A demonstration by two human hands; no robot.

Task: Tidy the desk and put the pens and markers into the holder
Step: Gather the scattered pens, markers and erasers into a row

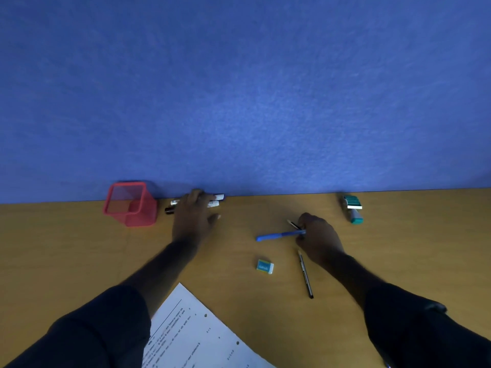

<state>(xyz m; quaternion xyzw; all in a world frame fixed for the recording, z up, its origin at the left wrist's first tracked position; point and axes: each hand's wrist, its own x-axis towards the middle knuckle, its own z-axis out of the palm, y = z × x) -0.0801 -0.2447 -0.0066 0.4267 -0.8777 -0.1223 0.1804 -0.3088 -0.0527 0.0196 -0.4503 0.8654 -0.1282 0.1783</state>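
Observation:
A red mesh holder (130,204) stands at the back left of the wooden desk (79,248), against the blue partition. Just right of it lie several white markers (216,201) along the back edge. My left hand (195,213) lies over them with fingers curled on the markers. My right hand (318,237) is closed on a blue pen (276,236) that points left, and on a thin black pencil (293,224). Another black pen (305,274) lies on the desk just below my right hand.
A small teal and white eraser (265,266) lies in the middle. A teal stapler or correction item with a box (352,208) sits at the back right. A printed sheet of paper (196,333) lies at the front edge between my arms.

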